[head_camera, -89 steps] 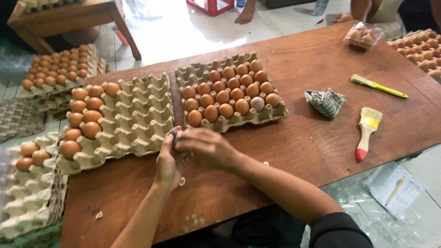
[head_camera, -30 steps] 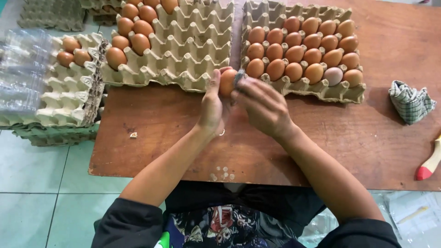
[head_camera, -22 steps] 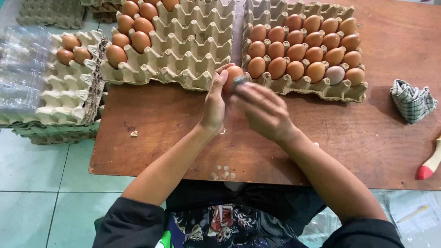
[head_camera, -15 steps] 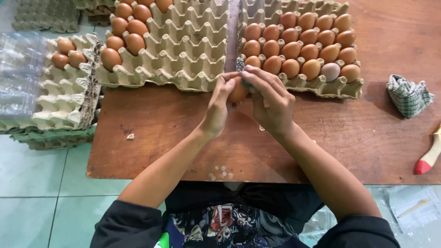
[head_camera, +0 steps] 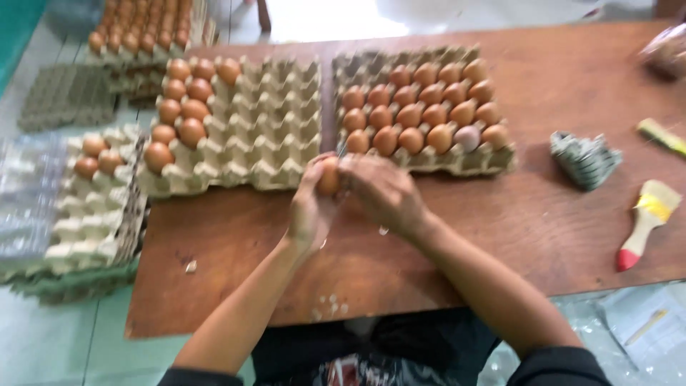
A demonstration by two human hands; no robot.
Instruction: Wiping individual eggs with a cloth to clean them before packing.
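Left hand point(head_camera: 309, 214) grips a brown egg point(head_camera: 329, 176) above the wooden surface point(head_camera: 236, 250), at the near edge between two cardboard trays; right hand point(head_camera: 382, 191) touches the egg, its grip unclear. Nearly full tray point(head_camera: 493, 161) behind; mostly empty tray point(head_camera: 271, 129) left. Folded cloth point(head_camera: 584, 159) and brush point(head_camera: 647, 221) lie right.

Two grey pulp egg trays lie side by side on the table point(head_camera: 543, 214). The left egg tray point(head_camera: 264, 136) holds brown eggs only at its left end; the right egg tray point(head_camera: 421, 114) is almost full. Left of the table, a stack of trays point(head_camera: 78, 207) carries three eggs. Beside it is a clear plastic egg carton point(head_camera: 25, 200). A clear bag point(head_camera: 664, 53) sits at the far right corner.
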